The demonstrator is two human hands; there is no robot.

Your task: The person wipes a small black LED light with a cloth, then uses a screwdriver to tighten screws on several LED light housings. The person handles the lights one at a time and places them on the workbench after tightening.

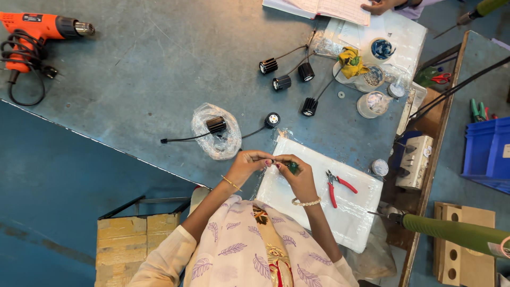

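Small green part (pixel 292 168), pinched between my two hands just above the near edge of the white sheet (pixel 319 196) on the tabletop (pixel 159 69), is what I work on. My right hand (pixel 298 178) grasps it with the fingers (pixel 280 166) clenched around it, and my left hand (pixel 249 162) meets it from the side, fingertips closed on what looks like a thin end of the part; that end is too small for me to tell clearly. To do this well, I judge I should keep both wrists low and close over the sheet, so anything that slips lands on white and not on the grey surface. I would hold the right hand steady and let only the left fingertips do the fine movement. The red-handled cutters (pixel 336 186) lie just beside my right wrist, within easy reach, and should stay clear of my elbow. A black finned lamp (pixel 216 125) in a clear bag (pixel 215 141) sits near, beyond my left hand, its cable trailing left, apart from my hands.
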